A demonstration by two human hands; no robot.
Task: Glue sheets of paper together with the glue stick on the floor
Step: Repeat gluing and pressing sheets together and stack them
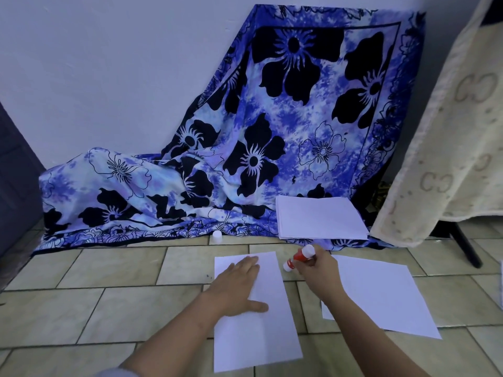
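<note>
White paper is the thing to watch: one sheet (255, 336) lies on the tiled floor (109, 308), its long way running from near the person out toward the blue flower cloth (272, 131). The left hand (239, 284) lies flat on it with fingers spread, pressing it down. The right hand (318, 270) has its grip curled round the red and white glue stick (299, 256), low over the floor between this sheet and a second sheet (386, 295) on the right. The stick is tilted. Its long way runs from up on the right to down on the left, and its low end points at the floor beside the first sheet; I cannot tell if it touches. To do this step well, I think the flat hand should stop the sheet sliding while the stick rubs softly along the edges. A small white cap (217, 236) sits by the cloth.
</note>
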